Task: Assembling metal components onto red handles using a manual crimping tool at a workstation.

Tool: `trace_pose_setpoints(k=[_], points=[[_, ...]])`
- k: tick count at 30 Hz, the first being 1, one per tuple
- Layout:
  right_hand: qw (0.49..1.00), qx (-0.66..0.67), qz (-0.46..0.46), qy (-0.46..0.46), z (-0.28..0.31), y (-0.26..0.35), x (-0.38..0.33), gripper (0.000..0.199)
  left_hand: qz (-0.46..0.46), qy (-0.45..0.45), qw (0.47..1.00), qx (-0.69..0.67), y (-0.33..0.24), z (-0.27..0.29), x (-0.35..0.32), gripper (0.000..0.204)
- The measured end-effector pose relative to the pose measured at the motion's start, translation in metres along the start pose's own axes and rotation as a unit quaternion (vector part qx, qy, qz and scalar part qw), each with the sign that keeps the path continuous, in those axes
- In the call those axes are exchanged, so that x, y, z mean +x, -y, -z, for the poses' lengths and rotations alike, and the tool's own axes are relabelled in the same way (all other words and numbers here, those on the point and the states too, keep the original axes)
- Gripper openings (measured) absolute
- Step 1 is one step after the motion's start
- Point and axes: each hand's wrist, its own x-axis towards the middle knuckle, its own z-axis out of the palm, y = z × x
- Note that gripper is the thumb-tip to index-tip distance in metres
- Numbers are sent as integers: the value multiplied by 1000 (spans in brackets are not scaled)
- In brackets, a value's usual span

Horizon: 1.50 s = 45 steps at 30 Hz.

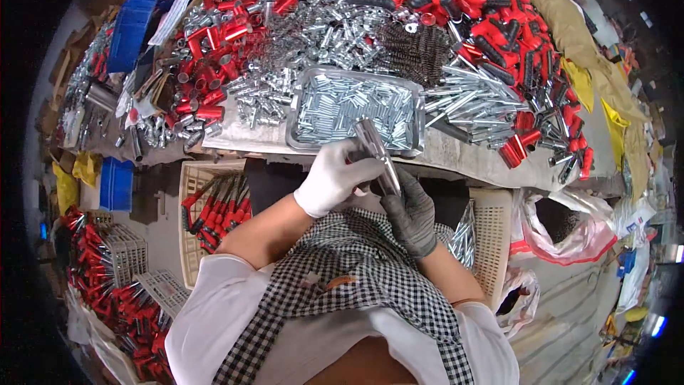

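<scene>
Looking down from the head camera, the view showed a person in a white shirt and checked apron holding a short metal tube [377, 153] between both hands, just in front of the chest and at the near edge of the workbench [463, 153]. The left hand [335, 178], in a white glove, was curled closed around the tube's middle and upper part. The right hand [412, 214], in a dark grey glove, was closed on the lower end from below. The tube's long axis ran from its open top end, up and slightly to the left, toward the right hand lower down; that top end stood free above the fingers, and the left hand was the nearer to it.

Just beyond the tube sat a shallow metal tray [303, 139] of small silver pins. Around it the bench was heaped with silver cylinders, dark coil springs [417, 46], and red-and-black handles [499, 36]. Below the bench stood pale plastic crates [192, 178] holding more red-handled parts, with bags [570, 232] to the right on a cluttered workshop floor.
</scene>
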Motion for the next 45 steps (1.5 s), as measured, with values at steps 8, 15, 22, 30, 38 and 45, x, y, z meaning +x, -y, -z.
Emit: trace_pose_setpoints(k=[8,15,22,30,38,45], points=[[998,-53,-15,-12,4,0,-6,50,-36,-2,999,34,-5,-3,0,15],[999,-47,13,-1,3,3,-8,48,-55,-21,996,62,2,-4,-1,15],[1000,21,-7,-5,-4,-5,-5,51,-58,8,996,71,5,8,7,19],[994,98,-50,7,3,2,-5,57,-93,-65,887,-448,17,60,42,31],[998,7,-63,30,1,3,-17,53,-261,-6,956,-133,-1,30,16,31],[990,80,-107,50,-3,-1,-12,49,-154,99,972,-148,18,16,9,54]])
